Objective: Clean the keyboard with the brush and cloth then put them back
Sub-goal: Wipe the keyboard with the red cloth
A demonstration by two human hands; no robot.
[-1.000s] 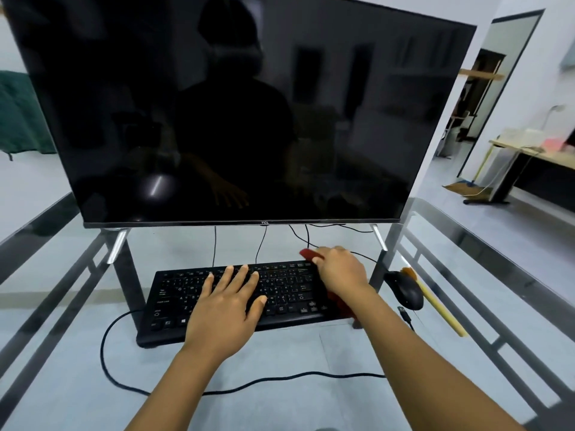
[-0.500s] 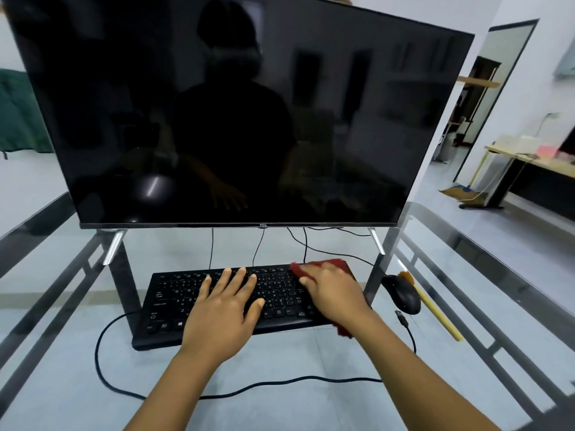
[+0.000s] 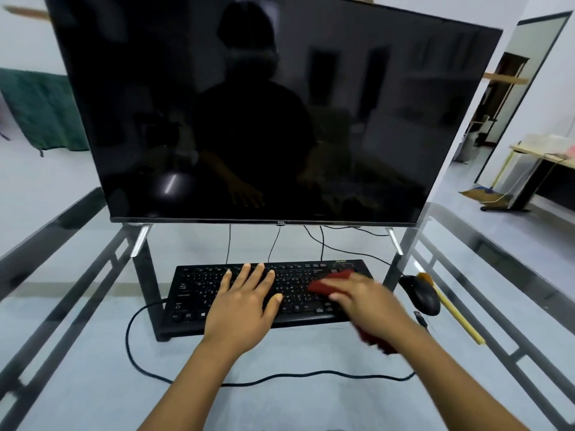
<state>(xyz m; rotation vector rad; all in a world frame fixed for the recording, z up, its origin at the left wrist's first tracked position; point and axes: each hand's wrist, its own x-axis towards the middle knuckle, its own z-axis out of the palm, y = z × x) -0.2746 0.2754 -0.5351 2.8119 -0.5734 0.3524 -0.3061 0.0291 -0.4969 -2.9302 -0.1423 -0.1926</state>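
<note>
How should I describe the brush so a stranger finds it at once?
Find the big dark screen; in front of it lies a black keyboard, with a black mouse to its right. The brush lies just right of the mouse, the only long, thin yellow stick there.

Small white "TCL" at the middle of the lower bezel of the monitor (image 3: 264, 113). On the black keyboard (image 3: 295, 303), white key legends, mostly too small or blurred to read (only "Caps Lock" near the left edge and a window logo key in the bottom row just made out). At its top right corner, a green mark, illegible.
</note>
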